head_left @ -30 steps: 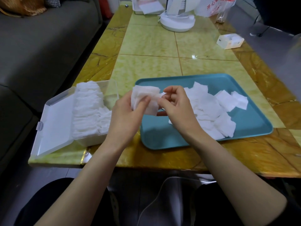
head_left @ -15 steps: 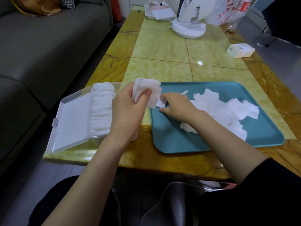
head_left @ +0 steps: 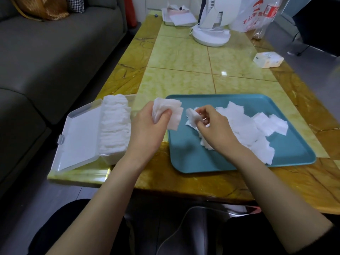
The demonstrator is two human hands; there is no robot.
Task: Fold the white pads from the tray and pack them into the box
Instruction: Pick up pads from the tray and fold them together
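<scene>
A teal tray [head_left: 211, 161] lies on the table with several loose white pads [head_left: 244, 126] spread over its middle and right. My left hand [head_left: 147, 131] grips a small stack of folded pads [head_left: 171, 113] above the tray's left edge. My right hand [head_left: 213, 127] pinches a single pad [head_left: 192, 115] just above the tray, close to the stack. The clear plastic box [head_left: 108, 157] stands left of the tray with its lid [head_left: 77, 137] open flat, and a row of folded pads [head_left: 114, 126] fills it.
A grey sofa [head_left: 46, 57] runs along the table's left side. At the far end stand a white fan base [head_left: 211, 36], a plastic bag [head_left: 255, 13], a small tray with papers [head_left: 178, 19] and a tissue pack [head_left: 267, 59].
My right hand reached into the tray and has lifted one pad toward the left hand. The left hand keeps its hold on the folded stack.
</scene>
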